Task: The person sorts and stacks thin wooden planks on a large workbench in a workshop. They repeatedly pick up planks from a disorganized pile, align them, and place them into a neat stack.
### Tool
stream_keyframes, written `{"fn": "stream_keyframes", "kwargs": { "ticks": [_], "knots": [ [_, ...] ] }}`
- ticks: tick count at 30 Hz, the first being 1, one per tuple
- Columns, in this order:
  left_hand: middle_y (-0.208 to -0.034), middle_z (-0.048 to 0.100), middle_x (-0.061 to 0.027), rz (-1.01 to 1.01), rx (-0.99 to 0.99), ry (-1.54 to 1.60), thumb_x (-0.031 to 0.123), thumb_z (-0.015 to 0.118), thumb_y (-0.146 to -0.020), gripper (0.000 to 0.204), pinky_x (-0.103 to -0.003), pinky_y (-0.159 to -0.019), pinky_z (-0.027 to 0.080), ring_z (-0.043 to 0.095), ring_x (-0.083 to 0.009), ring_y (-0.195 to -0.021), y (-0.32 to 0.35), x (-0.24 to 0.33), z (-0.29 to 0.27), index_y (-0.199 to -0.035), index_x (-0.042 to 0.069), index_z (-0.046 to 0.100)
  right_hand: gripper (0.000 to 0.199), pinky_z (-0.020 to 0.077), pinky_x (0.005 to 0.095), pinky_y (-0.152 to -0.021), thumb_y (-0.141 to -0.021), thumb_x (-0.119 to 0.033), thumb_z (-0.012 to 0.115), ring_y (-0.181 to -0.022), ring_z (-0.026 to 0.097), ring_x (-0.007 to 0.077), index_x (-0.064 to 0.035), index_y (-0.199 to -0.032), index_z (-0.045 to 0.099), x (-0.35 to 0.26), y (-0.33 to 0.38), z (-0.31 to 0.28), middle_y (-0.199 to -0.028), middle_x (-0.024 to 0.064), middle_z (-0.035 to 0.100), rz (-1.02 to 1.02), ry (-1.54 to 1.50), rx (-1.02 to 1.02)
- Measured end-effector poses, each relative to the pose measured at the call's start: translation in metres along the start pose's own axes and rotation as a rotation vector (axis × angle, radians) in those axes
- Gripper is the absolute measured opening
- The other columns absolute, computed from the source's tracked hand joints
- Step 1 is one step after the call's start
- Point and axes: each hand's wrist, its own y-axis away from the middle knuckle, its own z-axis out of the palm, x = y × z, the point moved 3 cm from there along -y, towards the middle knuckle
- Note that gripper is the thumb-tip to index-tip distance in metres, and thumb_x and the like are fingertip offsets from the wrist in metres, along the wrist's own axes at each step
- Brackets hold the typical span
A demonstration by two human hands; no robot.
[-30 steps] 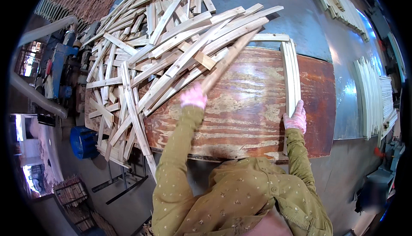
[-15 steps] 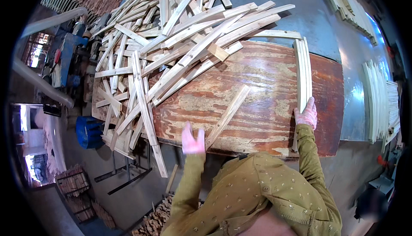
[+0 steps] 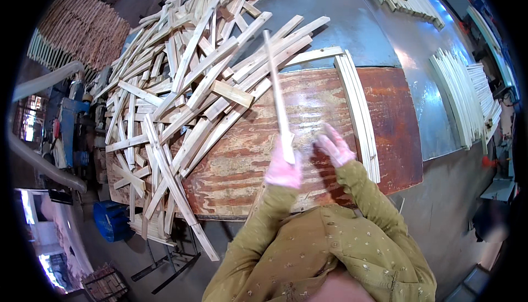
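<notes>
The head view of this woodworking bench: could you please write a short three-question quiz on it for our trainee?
1. True or false: the left hand holds a long wooden slat.
2. Which side of the brown board carries the neat row of slats? A) the person's right B) the person's left
3. Fill in: the right hand is ____, gripping nothing.

Key: 1 true; 2 A; 3 open
</notes>
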Motion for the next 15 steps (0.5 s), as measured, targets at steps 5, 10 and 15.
{"fn": "stream_keyframes", "kwargs": {
  "ticks": [5, 10, 15],
  "knots": [
    [-0.122, 0.06, -0.0142, -0.342, -0.653, 0.385, 0.015, 0.067, -0.089, 0.05, -0.035, -0.092, 0.052, 0.056, -0.0212, -0.113, 0.032, -0.081, 0.03, -0.133, 0.002, 0.049, 0.052, 0.057, 0.0404, -0.075, -0.087, -0.009, 0.064, -0.082, 0.063, 0.0229, -0.0049, -0.134, 0.042, 0.025, -0.03, 0.02, -0.103, 0.0143, 0.062, 0.292, 0.034, 0.026],
    [-0.117, 0.063, -0.02, -0.074, -0.095, -0.16, 0.022, 0.067, -0.088, 0.048, -0.035, -0.09, 0.05, 0.063, -0.0265, -0.106, -0.151, -0.017, -0.056, -0.129, 0.001, 0.054, 0.038, 0.0577, 0.0427, -0.066, -0.089, -0.007, 0.061, -0.076, 0.064, 0.0254, -0.0015, -0.124, 0.05, 0.02, -0.001, -0.013, -0.096, 0.0159, 0.064, 0.403, -0.372, 0.005],
    [-0.134, 0.051, -0.019, 0.274, -0.16, -1.087, 0.043, 0.064, -0.084, 0.067, -0.051, -0.099, 0.04, 0.051, -0.0351, -0.122, -0.288, -0.097, -0.004, -0.137, 0.009, 0.042, 0.038, 0.0562, 0.0424, -0.072, -0.092, -0.014, 0.06, -0.082, 0.063, 0.0258, 0.0013, -0.125, 0.049, 0.005, 0.009, -0.029, -0.101, 0.0177, 0.063, 0.435, -0.556, -0.045]
  ]
}}
